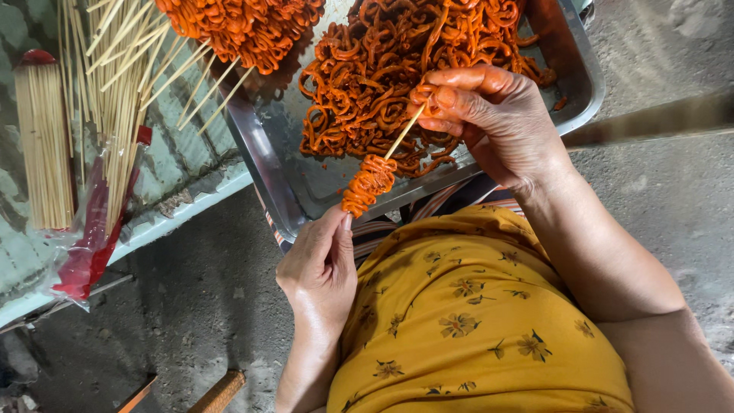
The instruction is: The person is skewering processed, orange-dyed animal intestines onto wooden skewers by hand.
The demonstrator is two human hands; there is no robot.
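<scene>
Nearest, pinching the lower end of a thin pale bamboo skewer [397,138] between thumb and fingertips of the left hand [319,271], closed around the bunched orange-red coil of marinated strips [368,184] threaded there. Gripping the upper end of the same stick with the right hand [489,115], fingers curled shut around it and stained with the same orange sauce. Held just above the near rim of the tray, over the lap in mustard-yellow floral cloth [474,321].

Doing this well probably means keeping the stick steady at both ends, sliding the coil down in small pushes rather than one shove, keeping folds tight and even, and leaving bare wood at the far end for a handle. Also likely wise to keep fingertips off the line of the pointed tip, which cannot be made out here.

Just beyond, a rectangular shiny steel tray [264,153], heaped with loose orange-red curled strips [397,69]. Above its left corner, a pile of finished skewers [237,27], sticks fanning downward.

Farther left, on a pale green corrugated surface [183,164], a clear plastic bag with a red printed band [92,245], lying open and crumpled, loose sticks spilling from it. Beside it, near the left edge, a tight upright bundle of sticks [42,145] capped with a red band at the top. No signs in view; label print too small to tell.
</scene>
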